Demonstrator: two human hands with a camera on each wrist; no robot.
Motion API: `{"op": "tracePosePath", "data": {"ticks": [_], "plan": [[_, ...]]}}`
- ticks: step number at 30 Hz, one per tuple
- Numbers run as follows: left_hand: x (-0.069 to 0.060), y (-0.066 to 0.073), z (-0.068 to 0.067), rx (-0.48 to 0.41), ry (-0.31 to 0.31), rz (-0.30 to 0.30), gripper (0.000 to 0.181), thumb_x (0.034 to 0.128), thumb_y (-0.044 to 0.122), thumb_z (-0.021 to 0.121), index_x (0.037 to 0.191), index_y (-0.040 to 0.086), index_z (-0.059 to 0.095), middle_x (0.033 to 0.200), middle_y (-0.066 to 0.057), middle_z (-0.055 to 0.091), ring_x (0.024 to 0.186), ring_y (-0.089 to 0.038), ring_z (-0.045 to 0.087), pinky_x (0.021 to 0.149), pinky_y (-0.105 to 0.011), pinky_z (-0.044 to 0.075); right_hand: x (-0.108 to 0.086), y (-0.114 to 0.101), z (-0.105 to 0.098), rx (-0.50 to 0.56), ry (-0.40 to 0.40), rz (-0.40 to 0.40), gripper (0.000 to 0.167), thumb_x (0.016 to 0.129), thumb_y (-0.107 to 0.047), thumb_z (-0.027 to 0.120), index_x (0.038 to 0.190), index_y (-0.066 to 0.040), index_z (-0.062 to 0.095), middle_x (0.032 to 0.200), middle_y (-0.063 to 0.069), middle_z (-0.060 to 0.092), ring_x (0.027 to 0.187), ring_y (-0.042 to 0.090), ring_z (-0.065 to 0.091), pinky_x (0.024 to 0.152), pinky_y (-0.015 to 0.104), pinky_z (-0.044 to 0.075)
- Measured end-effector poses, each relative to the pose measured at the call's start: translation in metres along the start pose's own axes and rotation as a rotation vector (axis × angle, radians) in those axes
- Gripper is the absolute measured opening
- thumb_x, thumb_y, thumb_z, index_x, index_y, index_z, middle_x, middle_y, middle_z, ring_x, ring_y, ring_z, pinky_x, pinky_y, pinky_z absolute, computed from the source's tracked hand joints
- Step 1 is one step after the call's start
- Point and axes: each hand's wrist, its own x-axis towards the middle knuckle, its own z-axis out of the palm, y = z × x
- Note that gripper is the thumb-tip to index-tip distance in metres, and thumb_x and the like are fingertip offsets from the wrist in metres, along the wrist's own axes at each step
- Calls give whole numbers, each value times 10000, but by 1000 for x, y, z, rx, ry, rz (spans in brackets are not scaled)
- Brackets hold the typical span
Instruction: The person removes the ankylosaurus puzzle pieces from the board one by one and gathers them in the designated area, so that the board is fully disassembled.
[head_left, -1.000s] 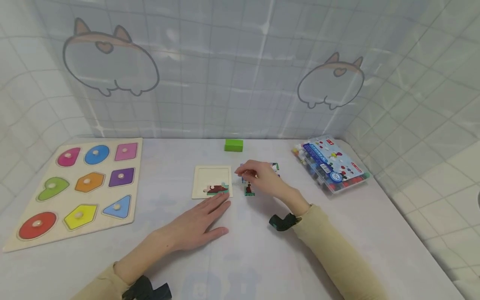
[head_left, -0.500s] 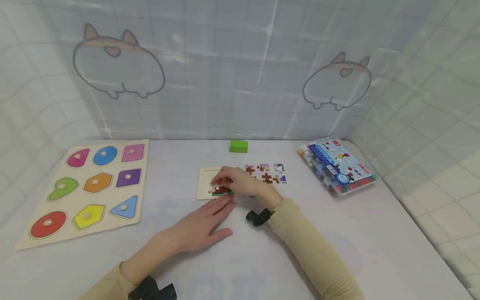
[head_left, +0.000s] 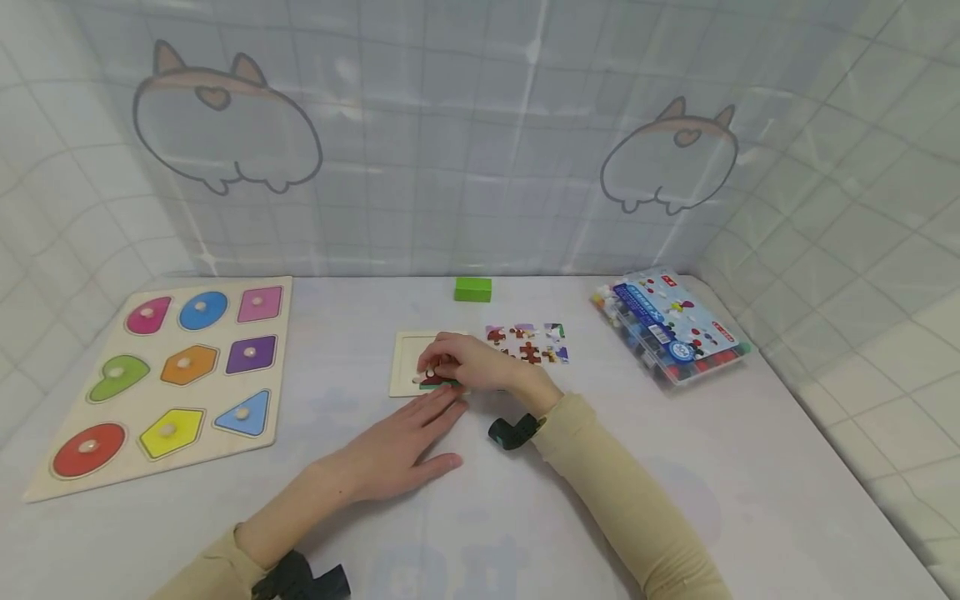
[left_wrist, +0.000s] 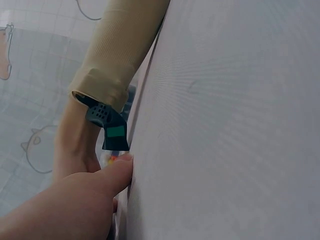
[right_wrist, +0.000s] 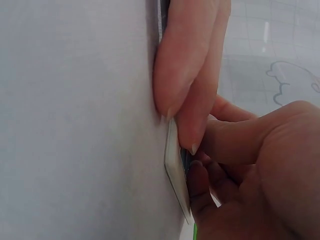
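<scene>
My left hand (head_left: 397,446) lies flat, its fairly straight fingers touching the near edge of a small pale puzzle tray (head_left: 402,354). Red and green jigsaw pieces (head_left: 431,386) sit along the tray's near side, partly covered by my hands. Above them my right hand (head_left: 476,364) has thumb and fingers curled together, pinching a small jigsaw piece mostly hidden by the fingers. In the right wrist view, the tray's rim (right_wrist: 172,157) shows beneath the left fingers (right_wrist: 182,65), with the right hand (right_wrist: 275,170) close by. Several loose jigsaw pieces (head_left: 530,352) lie right of the tray.
A wooden shape board (head_left: 210,400) with knobbed pieces stands at the left. Behind the tray is a green block (head_left: 473,289). A clear plastic box (head_left: 675,333) of colourful beads or pegs sits at the back right, near the tiled-pattern wall covering.
My right hand has moved left from the loose jigsaw pieces to the tray, its fingertips now low over the pieces inside. The left hand has stayed at the tray's near edge.
</scene>
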Motion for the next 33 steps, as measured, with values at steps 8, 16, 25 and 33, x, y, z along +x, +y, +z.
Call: {"op": "tracePosePath", "data": {"ticks": [8,16,25,33], "plan": [[1,0,0,3,-7,-2,726,1034,552,412,1578,86,291,1672,-86,174,1541,-277,167,1233,-477,217,-1,1,0,-9,5,-14,186,1003,-17,558,1116,-102,679,1080,14,607,904,122,553,800,204,480],[0,0,-1,-5,-7,-2,723,1034,547,419,1574,80,302,1672,-86,174,1539,-282,172,1229,-481,226,-1,-2,1,38,3,-12,186,999,-9,562,1152,-74,646,1053,26,640,855,116,557,779,201,482],[0,-1,-1,-4,-2,3,725,1032,554,418,1576,89,299,1674,-74,166,1542,-270,165,1229,-476,227,0,-1,0,60,8,21,155,1006,-83,589,1141,-92,665,1044,12,657,832,96,565,747,190,484],[0,-1,-1,-5,-5,-4,727,1030,554,425,1579,98,292,1679,-65,146,1545,-260,155,1231,-471,223,0,-1,1,102,26,18,164,998,-98,609,1137,-112,694,1036,-13,680,852,111,582,770,202,489]]}}
